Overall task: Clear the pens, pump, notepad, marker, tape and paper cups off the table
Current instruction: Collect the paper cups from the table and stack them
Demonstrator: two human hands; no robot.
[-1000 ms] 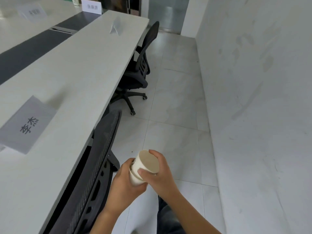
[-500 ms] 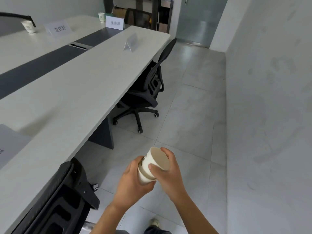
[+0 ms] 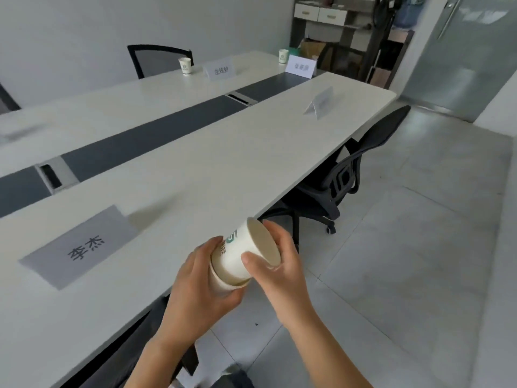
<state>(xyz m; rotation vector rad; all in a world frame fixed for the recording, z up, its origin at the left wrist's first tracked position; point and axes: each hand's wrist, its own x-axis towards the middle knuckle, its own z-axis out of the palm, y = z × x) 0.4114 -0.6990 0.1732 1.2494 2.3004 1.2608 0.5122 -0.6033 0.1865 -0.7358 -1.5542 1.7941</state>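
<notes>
Both hands hold a stack of white paper cups (image 3: 237, 253) with green print, tilted, over the near edge of the long white table (image 3: 212, 163). My left hand (image 3: 195, 292) wraps the lower cup from below. My right hand (image 3: 279, 264) grips the upper cup, which sits partly inside the lower one, its open mouth facing right. Two more paper cups stand far off on the table: one (image 3: 185, 65) in front of a mesh chair, another (image 3: 283, 56) at the far end.
Name cards stand on the table: a grey one (image 3: 81, 247) near me and others (image 3: 300, 66) (image 3: 320, 103) (image 3: 221, 70) farther off. A black office chair (image 3: 344, 175) is tucked under the right edge. Tiled floor lies to the right; shelves (image 3: 347, 29) stand at the back.
My view has swung left and up from the floor toward the table, showing the far cups. The stacked cups stay in both hands, now over the table's edge.
</notes>
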